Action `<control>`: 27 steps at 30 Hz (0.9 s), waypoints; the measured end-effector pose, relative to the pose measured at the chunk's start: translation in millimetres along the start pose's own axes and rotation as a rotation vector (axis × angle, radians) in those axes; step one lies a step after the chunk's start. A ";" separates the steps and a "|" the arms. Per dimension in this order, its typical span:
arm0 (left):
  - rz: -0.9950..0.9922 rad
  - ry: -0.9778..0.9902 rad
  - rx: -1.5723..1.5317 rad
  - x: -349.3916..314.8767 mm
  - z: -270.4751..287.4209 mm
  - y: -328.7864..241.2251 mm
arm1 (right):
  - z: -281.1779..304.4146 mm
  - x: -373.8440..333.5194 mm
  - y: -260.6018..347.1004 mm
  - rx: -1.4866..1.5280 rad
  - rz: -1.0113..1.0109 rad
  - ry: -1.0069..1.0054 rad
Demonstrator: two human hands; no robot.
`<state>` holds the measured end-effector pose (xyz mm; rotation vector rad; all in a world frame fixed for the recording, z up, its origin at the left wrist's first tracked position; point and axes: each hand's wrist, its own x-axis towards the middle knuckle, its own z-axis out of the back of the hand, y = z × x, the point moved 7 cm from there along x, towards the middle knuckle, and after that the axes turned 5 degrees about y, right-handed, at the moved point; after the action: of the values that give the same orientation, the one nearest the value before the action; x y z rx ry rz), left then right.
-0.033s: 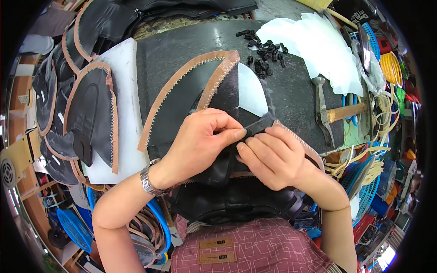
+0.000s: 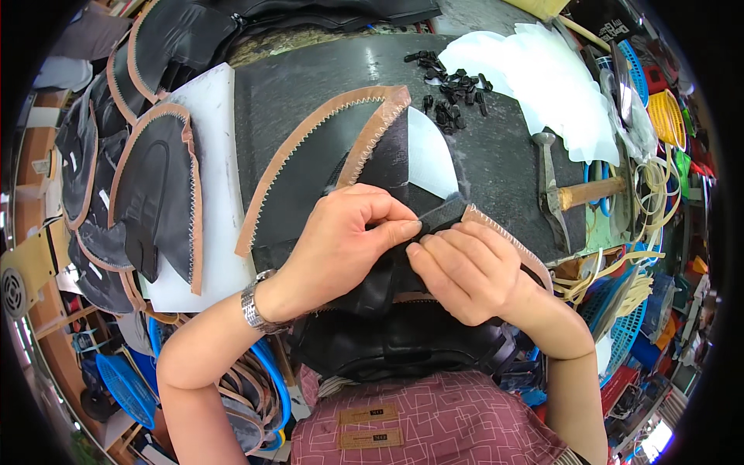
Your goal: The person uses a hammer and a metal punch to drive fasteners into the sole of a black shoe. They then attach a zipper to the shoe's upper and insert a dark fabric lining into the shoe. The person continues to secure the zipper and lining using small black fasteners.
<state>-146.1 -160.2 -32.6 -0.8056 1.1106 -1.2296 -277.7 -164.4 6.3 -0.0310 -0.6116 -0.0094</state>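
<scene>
A black leather piece [image 2: 306,167] with a tan, zigzag-stitched edge lies folded in front of me; it looks like a shoe or boot upper. My left hand [image 2: 349,236] pinches its black edge between thumb and forefinger. Close beside it, my right hand [image 2: 469,271] has its fingers curled on the same edge, near another tan stitched strip [image 2: 508,236]. Both hands almost touch, and their fingers hide the exact spot they grip. A white half-oval sheet [image 2: 432,155] lies partly under the leather, beyond my hands. A dark leather part hangs below them toward my lap.
Small black pieces [image 2: 457,93] lie scattered on the dark board [image 2: 310,70]. White sheets [image 2: 546,85] are piled at the far right, above a hammer [image 2: 552,186] with a wooden handle. Stitched leather pieces [image 2: 155,186] rest at left, partly on a white board [image 2: 217,139]. Blue baskets [image 2: 128,391] stand lower down.
The fingers of my right hand have shifted very slightly to the right. My left hand keeps its pinch, and the leather lies almost the same.
</scene>
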 end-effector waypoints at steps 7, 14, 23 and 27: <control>-0.043 -0.046 0.020 -2.4 2.0 0.5 | -4.6 1.1 1.5 0.029 -0.013 -0.037; -0.051 -0.056 0.058 -3.2 2.3 0.2 | -4.6 0.4 3.1 0.026 0.032 -0.060; -0.048 -0.068 0.108 -5.3 3.7 -3.2 | -5.2 -0.5 6.0 0.021 0.025 -0.048; -0.054 -0.073 0.104 -5.2 3.4 -2.3 | -4.8 0.8 6.0 0.008 0.026 -0.042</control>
<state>-143.4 -155.9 -28.4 -0.7994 0.9640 -1.2819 -274.2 -158.6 2.6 -0.0311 -0.6530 0.0187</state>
